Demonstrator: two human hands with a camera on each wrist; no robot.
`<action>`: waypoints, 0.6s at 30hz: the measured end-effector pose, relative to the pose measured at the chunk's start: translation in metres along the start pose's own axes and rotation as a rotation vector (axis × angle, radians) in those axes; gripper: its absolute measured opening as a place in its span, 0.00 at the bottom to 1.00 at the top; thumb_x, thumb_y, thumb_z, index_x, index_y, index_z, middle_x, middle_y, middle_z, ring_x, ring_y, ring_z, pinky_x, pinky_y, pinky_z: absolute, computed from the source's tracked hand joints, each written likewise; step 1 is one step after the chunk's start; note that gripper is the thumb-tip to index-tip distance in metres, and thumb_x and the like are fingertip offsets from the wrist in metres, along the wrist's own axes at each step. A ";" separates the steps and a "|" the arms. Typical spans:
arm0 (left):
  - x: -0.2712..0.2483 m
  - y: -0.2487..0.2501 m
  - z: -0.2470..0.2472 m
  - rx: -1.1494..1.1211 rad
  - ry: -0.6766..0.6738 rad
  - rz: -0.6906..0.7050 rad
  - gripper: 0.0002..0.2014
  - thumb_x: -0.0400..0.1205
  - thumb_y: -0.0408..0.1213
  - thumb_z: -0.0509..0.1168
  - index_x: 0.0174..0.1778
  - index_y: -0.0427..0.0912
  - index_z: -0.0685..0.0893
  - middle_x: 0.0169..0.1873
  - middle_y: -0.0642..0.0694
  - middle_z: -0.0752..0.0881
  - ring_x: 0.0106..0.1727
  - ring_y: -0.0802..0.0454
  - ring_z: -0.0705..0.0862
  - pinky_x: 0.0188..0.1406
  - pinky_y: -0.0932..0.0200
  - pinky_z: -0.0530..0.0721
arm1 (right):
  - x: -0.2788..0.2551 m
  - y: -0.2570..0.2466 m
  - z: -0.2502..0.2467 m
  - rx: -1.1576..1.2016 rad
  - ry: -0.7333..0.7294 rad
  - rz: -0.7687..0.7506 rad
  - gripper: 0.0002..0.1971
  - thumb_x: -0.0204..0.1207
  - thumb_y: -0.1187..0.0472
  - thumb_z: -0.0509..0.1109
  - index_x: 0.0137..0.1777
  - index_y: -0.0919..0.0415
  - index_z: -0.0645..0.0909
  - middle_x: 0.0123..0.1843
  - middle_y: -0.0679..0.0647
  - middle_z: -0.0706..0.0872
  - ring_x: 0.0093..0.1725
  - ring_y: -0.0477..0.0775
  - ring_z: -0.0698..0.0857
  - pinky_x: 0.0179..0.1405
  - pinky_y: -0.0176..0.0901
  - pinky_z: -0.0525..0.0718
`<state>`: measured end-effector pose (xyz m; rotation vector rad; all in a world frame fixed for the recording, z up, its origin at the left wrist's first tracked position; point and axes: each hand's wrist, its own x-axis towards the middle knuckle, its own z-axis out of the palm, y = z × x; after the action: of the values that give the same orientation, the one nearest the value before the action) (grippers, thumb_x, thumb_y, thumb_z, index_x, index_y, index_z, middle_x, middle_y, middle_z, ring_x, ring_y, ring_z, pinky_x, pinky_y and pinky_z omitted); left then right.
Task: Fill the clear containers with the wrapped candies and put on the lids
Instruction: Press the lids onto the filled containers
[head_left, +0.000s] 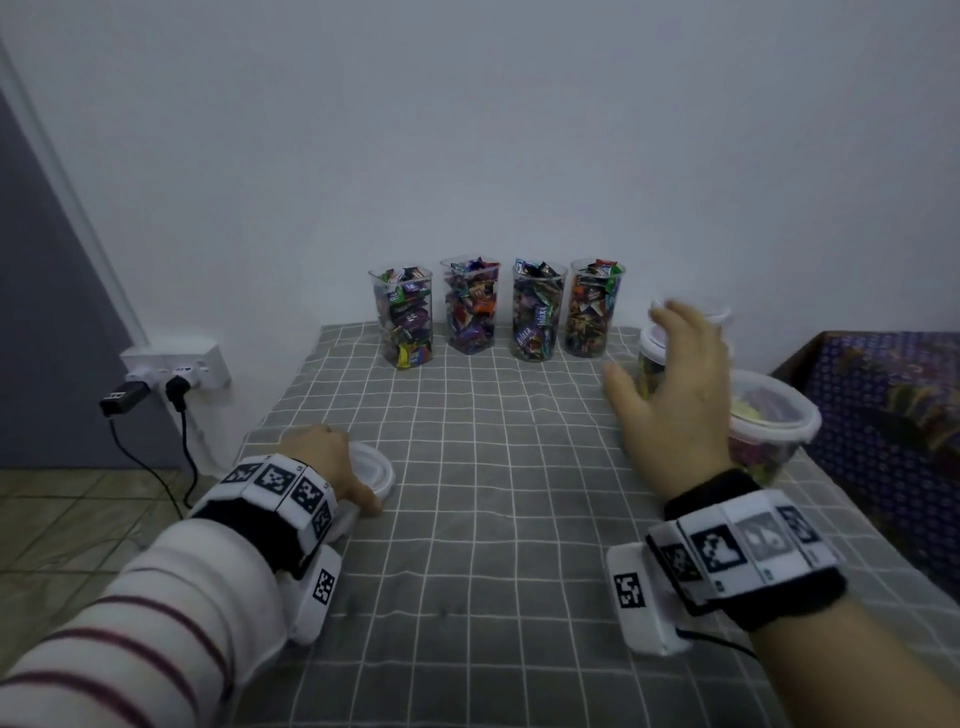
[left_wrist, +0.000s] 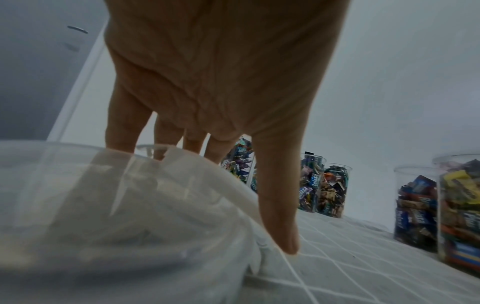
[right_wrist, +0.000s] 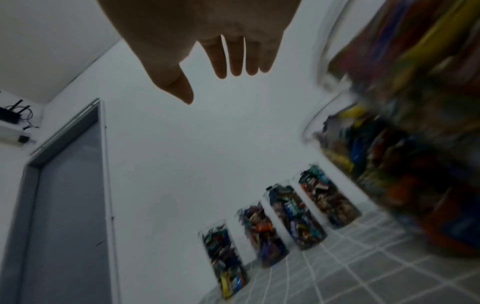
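Several tall clear containers (head_left: 471, 306) packed with wrapped candies stand in a row by the wall, all without lids; they also show in the right wrist view (right_wrist: 296, 216). My left hand (head_left: 332, 462) reaches down over a stack of clear lids (head_left: 378, 470) at the left edge. The fingers go behind the rim of the lids (left_wrist: 130, 205) and the thumb (left_wrist: 280, 216) presses its near side. My right hand (head_left: 641, 345) hovers with fingers spread before a lidded candy container (head_left: 648, 376), holding nothing. In the right wrist view the right hand (right_wrist: 207, 88) is in the air.
A wide clear tub of candies (head_left: 774, 415) stands at the right, with another clear rim (head_left: 719, 312) behind my hand. The grey checked cloth (head_left: 493, 519) covers the table. A power strip with plugs (head_left: 176, 371) sits by the wall at the left. Patterned fabric (head_left: 883, 405) lies beyond the right edge.
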<state>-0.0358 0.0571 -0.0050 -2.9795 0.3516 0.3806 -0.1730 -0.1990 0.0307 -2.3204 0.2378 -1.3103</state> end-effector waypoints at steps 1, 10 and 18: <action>0.003 0.000 -0.001 0.013 -0.005 0.002 0.44 0.64 0.65 0.74 0.71 0.44 0.73 0.67 0.45 0.77 0.65 0.47 0.78 0.58 0.55 0.77 | 0.003 -0.003 0.010 0.008 -0.056 0.005 0.29 0.70 0.53 0.64 0.69 0.71 0.73 0.72 0.64 0.73 0.73 0.61 0.69 0.72 0.38 0.57; 0.039 0.001 -0.013 0.022 -0.131 -0.006 0.42 0.68 0.63 0.72 0.72 0.40 0.73 0.66 0.43 0.80 0.66 0.46 0.79 0.58 0.56 0.75 | 0.041 0.018 0.113 -0.111 -0.410 0.212 0.29 0.74 0.57 0.70 0.72 0.66 0.67 0.71 0.61 0.70 0.69 0.60 0.69 0.66 0.48 0.68; 0.076 -0.002 -0.026 0.049 -0.297 0.039 0.38 0.65 0.67 0.72 0.61 0.40 0.83 0.48 0.48 0.84 0.50 0.50 0.81 0.47 0.58 0.75 | 0.098 0.057 0.179 -0.130 -0.387 0.426 0.30 0.69 0.55 0.74 0.67 0.69 0.70 0.67 0.67 0.74 0.66 0.67 0.74 0.61 0.55 0.75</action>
<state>0.0426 0.0390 0.0006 -2.8135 0.3794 0.7942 0.0347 -0.2299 0.0000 -2.3954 0.6599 -0.6449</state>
